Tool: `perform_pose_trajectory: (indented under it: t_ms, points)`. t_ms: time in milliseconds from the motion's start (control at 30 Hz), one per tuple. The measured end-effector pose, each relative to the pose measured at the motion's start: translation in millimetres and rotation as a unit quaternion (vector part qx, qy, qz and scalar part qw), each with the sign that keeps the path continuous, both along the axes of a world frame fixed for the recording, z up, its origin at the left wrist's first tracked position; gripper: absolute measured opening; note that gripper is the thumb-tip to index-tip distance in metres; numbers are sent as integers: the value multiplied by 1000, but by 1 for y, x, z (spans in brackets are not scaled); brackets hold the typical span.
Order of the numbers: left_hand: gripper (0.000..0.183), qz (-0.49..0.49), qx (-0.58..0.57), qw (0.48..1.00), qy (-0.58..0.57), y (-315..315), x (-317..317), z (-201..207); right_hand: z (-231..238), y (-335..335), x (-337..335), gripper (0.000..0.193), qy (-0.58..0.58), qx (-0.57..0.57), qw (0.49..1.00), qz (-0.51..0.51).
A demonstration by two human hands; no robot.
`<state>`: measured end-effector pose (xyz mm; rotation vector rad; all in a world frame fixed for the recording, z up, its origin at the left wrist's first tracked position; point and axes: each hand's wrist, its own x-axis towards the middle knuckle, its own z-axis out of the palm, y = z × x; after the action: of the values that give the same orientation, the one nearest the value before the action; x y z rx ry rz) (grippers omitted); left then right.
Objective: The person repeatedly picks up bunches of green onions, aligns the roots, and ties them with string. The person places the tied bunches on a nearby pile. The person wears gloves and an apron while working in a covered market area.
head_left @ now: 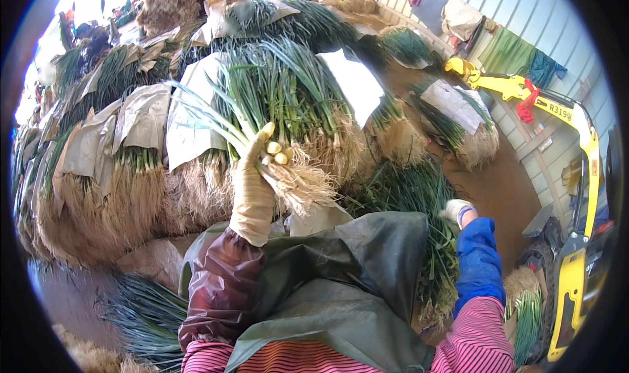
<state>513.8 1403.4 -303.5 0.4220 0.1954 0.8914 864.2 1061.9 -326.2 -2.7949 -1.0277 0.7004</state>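
Observation:
My left hand [252, 183], in a cream rubber glove, is closed around a few green onions [276, 151]. Their white stems and stringy roots stick out on its right, and pale leaves fan to the upper left. Just beyond stands a large bundle of green onions [282, 84], leaves up and roots toward me. My right hand [455, 210], in a whitish glove, is out to the right beside a heap of green leaves [419, 189]. Its fingers do not show clearly. A dark green apron [334, 307] covers my lap.
Rows of root-fringed bundles [134, 183] with paper sheets [141, 117] fill the left and back. Loose green onions [147, 314] lie at lower left. A yellow digger arm [590, 157] rises on the right, near a wall with hanging cloths [508, 52]. Another bundle [465, 120] lies on the brown floor.

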Motion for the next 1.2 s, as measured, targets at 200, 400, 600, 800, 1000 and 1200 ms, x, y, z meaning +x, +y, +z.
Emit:
perform_pose_trajectory:
  t_ms: [200,400,600,800,1000,1200]
  points:
    - [33,-96,-15,986,136,-3,21,-34,-2,178,-28,48,96,220,967,84]
    - [14,-88,7,971,220,-4,17,-39,-64,293,-85,50,-64,65,990,106]
    - [25,-119,-12,977,176,4,19,-50,-36,305,-72,34,-40,302,952,38]
    - [28,-58,-26,973,222,-12,31,-35,-6,282,-137,17,-74,409,876,246]
    - [33,-73,-48,955,282,-1,32,-66,-44,293,-168,18,-35,347,863,365]
    - [24,-127,-37,981,141,20,26,-108,-22,288,-173,21,355,357,792,346]
